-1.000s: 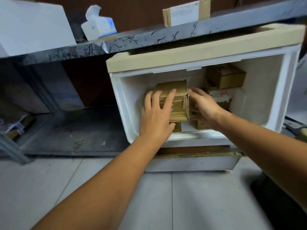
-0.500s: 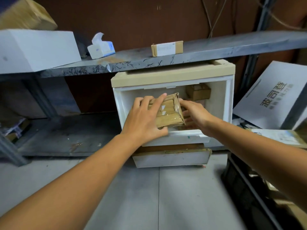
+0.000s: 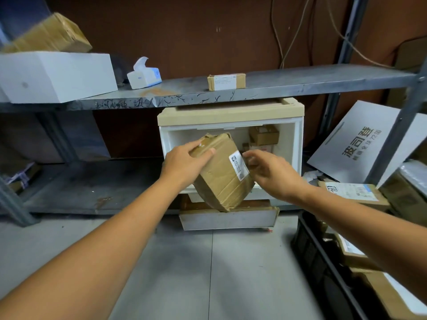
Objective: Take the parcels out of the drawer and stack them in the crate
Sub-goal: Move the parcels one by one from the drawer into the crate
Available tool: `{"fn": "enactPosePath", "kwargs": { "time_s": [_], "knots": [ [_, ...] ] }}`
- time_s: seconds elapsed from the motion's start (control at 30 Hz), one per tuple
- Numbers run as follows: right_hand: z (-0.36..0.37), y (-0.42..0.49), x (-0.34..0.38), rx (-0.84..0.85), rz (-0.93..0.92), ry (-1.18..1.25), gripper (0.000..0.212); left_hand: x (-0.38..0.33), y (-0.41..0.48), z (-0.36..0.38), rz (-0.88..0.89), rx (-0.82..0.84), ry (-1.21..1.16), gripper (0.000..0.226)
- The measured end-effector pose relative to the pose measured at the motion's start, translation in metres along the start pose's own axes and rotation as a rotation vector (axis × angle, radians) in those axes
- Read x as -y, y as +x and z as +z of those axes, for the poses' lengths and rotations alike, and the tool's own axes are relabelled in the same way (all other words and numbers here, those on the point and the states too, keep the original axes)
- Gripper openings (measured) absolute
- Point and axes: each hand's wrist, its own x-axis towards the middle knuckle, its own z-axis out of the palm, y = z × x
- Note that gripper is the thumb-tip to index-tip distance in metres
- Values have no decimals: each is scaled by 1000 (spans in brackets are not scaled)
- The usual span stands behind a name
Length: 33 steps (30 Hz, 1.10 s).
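Observation:
A brown taped parcel with a white label hangs tilted in front of the open white drawer. My left hand grips its upper left corner, thumb on the front face. Curled fingers of my right hand hold the parcel's right edge beside the label. More brown parcels lie at the back right of the drawer. The black crate stands on the floor at the lower right, with several parcels inside.
A grey metal shelf runs above the drawer and carries a small labelled parcel, a tissue box and a white box. A grey printed carton leans at the right. A flat white tray sits under the drawer.
Both hands have drawn the parcel out of the drawer and towards me, tilting it so that the label side shows. The view has pulled back and the crate has come into sight.

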Motion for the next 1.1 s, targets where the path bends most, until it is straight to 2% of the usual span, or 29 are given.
{"fn": "enactPosePath", "kwargs": {
  "time_s": [0.1, 0.17, 0.27, 0.33, 0.43, 0.6, 0.7, 0.87, 1.0, 1.1],
  "knots": [
    [0, -14, -15, 73, -220, -396, 83, 2, 5, -3, -208, 68, -130, 44],
    [2, -20, -24, 73, -286, -497, 98, 4, 5, -7, -367, 102, -266, 41],
    [4, -22, -28, 36, -390, -584, 116, 4, 1, -9, -565, 181, -467, 51],
    [6, -21, -25, 4, -471, -597, 117, 2, -1, -10, -648, 238, -541, 51],
    [7, -20, -22, -40, -502, -562, 117, 3, -3, -11, -739, 310, -589, 51],
    [3, -19, -13, -51, -543, -511, 105, 14, -2, -14, -751, 342, -609, 61],
    [-2, -21, -5, -66, -430, -363, 100, 19, 0, -15, -723, 344, -643, 65],
    [-12, -20, 7, -147, -201, -33, 90, 21, 0, -11, -627, 274, -710, 48],
    [-11, -17, 6, -114, 6, 206, 92, 17, 1, -8, -566, 280, -750, 57],
    [-6, -16, 6, -84, 107, 344, 78, 14, 2, -7, -538, 298, -821, 60]
  ]
}}
